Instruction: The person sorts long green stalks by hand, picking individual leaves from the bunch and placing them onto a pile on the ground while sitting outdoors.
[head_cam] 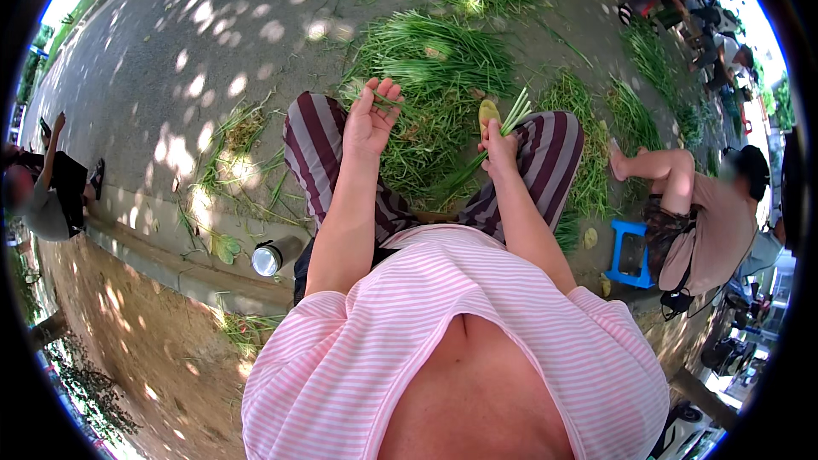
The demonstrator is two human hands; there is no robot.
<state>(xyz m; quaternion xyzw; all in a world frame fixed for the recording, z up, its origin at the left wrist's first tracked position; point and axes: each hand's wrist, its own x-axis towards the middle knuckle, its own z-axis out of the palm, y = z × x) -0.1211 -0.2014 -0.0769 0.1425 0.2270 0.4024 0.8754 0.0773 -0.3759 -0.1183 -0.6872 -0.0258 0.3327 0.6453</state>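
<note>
My right hand (500, 148) grips a small bunch of long green stalks (516, 110). Their pale ends point up and away from me, and the leafy green ends trail down between my knees. My left hand (372, 120) is turned palm up with curled fingers, and a thin green strand (386, 99) lies between thumb and fingers. Beyond both hands lies a thick pile of long green stalks (441, 54), laid roughly side by side. Nearer, between my legs, is a heap of loose, tangled green trimmings (425, 147). A yellow slipper (488, 112) shows beside my right hand.
A metal flask (278, 255) stands by my left hip. To my right, a person (709, 223) sits near a blue plastic stool (628, 254). Another person (48, 198) sits far left on the curb (185, 275). More green heaps (575, 147) lie at right.
</note>
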